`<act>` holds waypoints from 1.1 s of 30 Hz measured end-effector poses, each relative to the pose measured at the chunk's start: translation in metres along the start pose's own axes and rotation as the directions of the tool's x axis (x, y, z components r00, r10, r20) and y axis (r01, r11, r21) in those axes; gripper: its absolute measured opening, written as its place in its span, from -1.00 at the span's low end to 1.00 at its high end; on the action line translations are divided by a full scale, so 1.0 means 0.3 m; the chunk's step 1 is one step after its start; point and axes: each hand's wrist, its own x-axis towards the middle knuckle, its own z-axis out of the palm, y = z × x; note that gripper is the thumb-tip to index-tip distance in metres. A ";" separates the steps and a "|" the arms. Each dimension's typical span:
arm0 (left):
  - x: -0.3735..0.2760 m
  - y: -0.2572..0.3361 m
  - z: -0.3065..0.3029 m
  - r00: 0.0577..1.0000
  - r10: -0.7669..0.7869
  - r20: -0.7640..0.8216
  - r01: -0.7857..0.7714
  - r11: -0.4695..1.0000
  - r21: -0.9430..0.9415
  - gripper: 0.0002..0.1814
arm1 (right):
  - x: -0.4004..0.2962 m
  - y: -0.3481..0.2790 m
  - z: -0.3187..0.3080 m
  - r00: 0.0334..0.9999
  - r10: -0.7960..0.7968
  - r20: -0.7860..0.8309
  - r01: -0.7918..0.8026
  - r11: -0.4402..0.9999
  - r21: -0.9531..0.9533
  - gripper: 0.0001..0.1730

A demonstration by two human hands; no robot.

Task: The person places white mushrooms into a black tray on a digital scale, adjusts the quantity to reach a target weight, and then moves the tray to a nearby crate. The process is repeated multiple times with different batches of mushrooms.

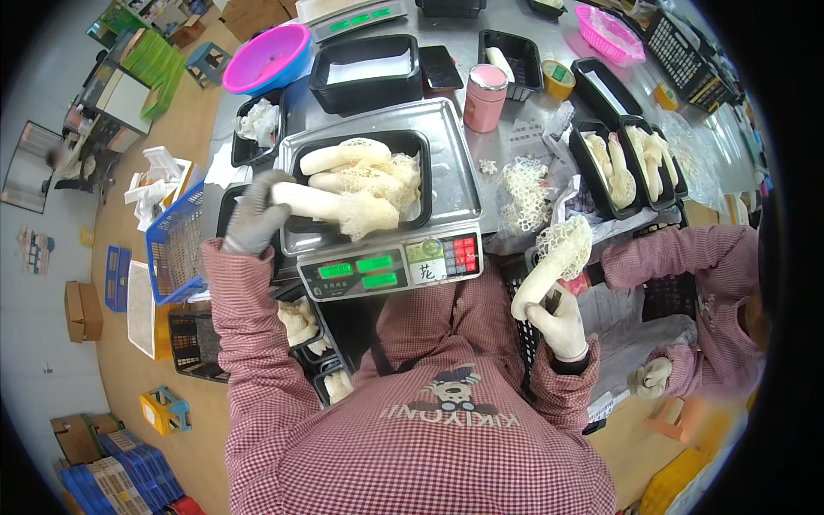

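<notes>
My left hand point(256, 215), in a grey glove, grips the stem end of a white bamboo fungus point(335, 206) over the near edge of a black plastic tray point(425, 187). More bamboo fungi point(360, 177) with netted skirts lie in that tray, which rests on the steel platter of a digital scale point(454, 129) with lit green displays. My right hand point(561, 325), in a white glove, holds another bamboo fungus point(547, 277) by its stem, right of the scale, with the netted end pointing up and away. A small dark object shows by my right fingers.
Filled black trays point(605, 170) stand at the right, near netted scraps point(524, 187). A pink jar point(485, 96), stacked black trays point(367, 77) and a pink-and-blue basin point(267, 61) stand behind the scale. A co-worker's arm point(663, 257) reaches in from the right. Blue crate point(170, 248) at left.
</notes>
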 end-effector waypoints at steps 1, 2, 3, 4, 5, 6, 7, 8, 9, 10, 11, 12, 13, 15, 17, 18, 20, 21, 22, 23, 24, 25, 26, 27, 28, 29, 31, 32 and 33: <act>0.017 -0.016 0.019 0.989 -0.148 0.001 0.148 0.986 0.077 -0.48 | 0.001 -0.002 0.001 1.000 -0.006 0.010 0.005 1.000 0.022 -0.68; 0.023 -0.059 -0.003 0.984 0.172 -0.044 -0.085 0.672 0.735 -0.48 | 0.000 -0.005 -0.003 1.000 -0.003 0.025 0.003 1.000 0.013 -0.67; 0.014 -0.064 0.018 0.968 0.191 -0.164 -0.020 0.707 0.707 -0.52 | -0.004 0.001 -0.003 1.000 0.008 0.000 -0.008 1.000 -0.001 -0.66; 0.012 -0.059 0.015 0.975 0.174 -0.138 -0.043 0.759 0.650 -0.52 | -0.007 0.006 -0.002 1.000 0.019 -0.023 -0.019 1.000 -0.014 -0.65; 0.013 -0.044 0.006 0.981 0.157 -0.112 -0.061 0.806 0.589 -0.53 | -0.007 0.010 -0.001 0.999 0.030 -0.044 -0.031 0.999 -0.027 -0.65; 0.003 -0.023 0.002 0.976 0.203 -0.075 -0.114 0.778 0.618 -0.52 | 0.002 0.009 0.002 1.000 0.016 -0.013 -0.016 1.000 -0.008 -0.64; -0.002 0.000 0.006 0.968 0.247 -0.038 -0.166 0.747 0.644 -0.52 | 0.009 0.000 0.010 1.000 0.027 0.006 -0.027 1.000 0.000 -0.64; -0.002 0.012 0.012 0.957 0.289 0.001 -0.216 0.713 0.667 -0.52 | 0.013 -0.015 0.023 0.999 0.038 0.025 -0.038 0.999 0.007 -0.64; 0.003 0.016 0.010 0.941 0.334 0.049 -0.275 0.675 0.685 -0.50 | 0.023 -0.034 0.039 0.998 0.046 0.052 -0.047 0.999 0.012 -0.64; 0.011 0.037 0.021 0.938 0.333 0.093 -0.293 0.625 0.724 -0.49 | 0.035 -0.046 0.055 0.997 0.031 0.071 -0.032 0.999 0.019 -0.66; 0.023 0.056 0.036 0.935 0.328 0.137 -0.312 0.572 0.758 -0.48 | 0.047 -0.051 0.067 0.996 0.026 0.087 -0.028 0.999 0.028 -0.67; 0.041 0.058 0.049 0.936 0.288 0.202 -0.333 0.547 0.768 -0.44 | 0.056 -0.055 0.076 0.995 0.021 0.101 -0.025 0.999 0.038 -0.67; 0.045 0.060 0.067 0.928 0.279 0.248 -0.363 0.517 0.776 -0.43 | 0.064 -0.062 0.086 0.993 0.013 0.119 -0.019 0.999 0.049 -0.68; 0.068 0.047 0.101 0.899 0.278 0.339 -0.434 0.446 0.783 -0.43 | 0.084 -0.074 0.116 0.994 0.003 0.111 -0.006 1.000 0.024 -0.65; 0.090 0.006 0.127 0.901 0.233 0.367 -0.434 0.442 0.785 -0.44 | 0.123 -0.101 0.148 0.994 0.015 0.113 -0.009 0.999 -0.052 -0.63; 0.101 -0.008 0.142 0.896 0.215 0.389 -0.445 0.445 0.777 -0.45 | 0.149 -0.128 0.159 0.991 0.031 0.133 -0.013 0.991 -0.133 -0.60; 0.110 0.039 0.151 0.909 0.063 0.413 -0.393 0.464 0.794 -0.42 | 0.207 -0.171 0.201 0.992 0.012 0.129 0.027 0.956 -0.293 -0.63; 0.111 0.054 0.147 0.909 -0.015 0.416 -0.361 0.468 0.807 -0.40 | 0.242 -0.184 0.217 0.989 0.014 0.147 0.041 0.928 -0.369 -0.63; 0.103 0.040 0.127 0.910 0.100 0.402 -0.386 0.558 0.734 -0.45 | 0.275 -0.190 0.236 0.982 -0.027 0.186 0.097 0.921 -0.378 -0.61; 0.089 0.030 0.103 0.919 0.205 0.336 -0.386 0.639 0.666 -0.48 | 0.301 -0.228 0.252 0.974 0.041 0.221 0.071 0.876 -0.476 -0.60; 0.073 0.016 0.076 0.920 0.299 0.255 -0.393 0.708 0.587 -0.50 | 0.334 -0.239 0.273 0.966 0.031 0.257 0.100 0.871 -0.482 -0.60; 0.049 0.051 0.078 0.911 0.377 0.167 -0.409 0.768 0.493 -0.52 | 0.361 -0.241 0.291 0.958 0.028 0.285 0.119 0.865 -0.488 -0.61; 0.020 0.105 0.075 0.967 0.238 0.093 -0.251 0.820 0.515 -0.60 | 0.379 -0.255 0.316 0.953 0.036 0.300 0.092 0.912 -0.401 -0.60; 0.001 0.067 0.053 0.963 0.266 -0.041 -0.226 0.881 0.415 -0.60 | 0.398 -0.242 0.332 0.954 -0.015 0.298 0.127 0.925 -0.359 -0.58; -0.012 0.040 0.026 0.963 0.253 -0.095 -0.212 0.925 0.316 -0.61 | 0.423 -0.212 0.347 0.953 -0.064 0.297 0.162 0.934 -0.320 -0.55; -0.024 0.026 0.008 0.961 0.236 -0.147 -0.203 0.956 0.211 -0.62 | 0.435 -0.195 0.357 0.950 -0.113 0.291 0.197 0.940 -0.280 -0.52; -0.055 0.034 -0.016 0.923 0.302 -0.237 -0.249 0.941 0.230 -0.61 | 0.410 -0.204 0.369 0.972 -0.057 0.228 0.127 0.944 -0.306 -0.51; -0.054 0.002 -0.038 0.926 0.275 -0.259 -0.227 0.953 0.198 -0.60 | 0.386 -0.200 0.374 0.975 -0.072 0.209 0.102 0.986 -0.134 -0.52; -0.050 -0.016 -0.048 0.928 0.252 -0.274 -0.213 0.963 0.164 -0.60 | 0.384 -0.147 0.344 0.980 -0.142 0.141 0.174 0.951 -0.256 -0.56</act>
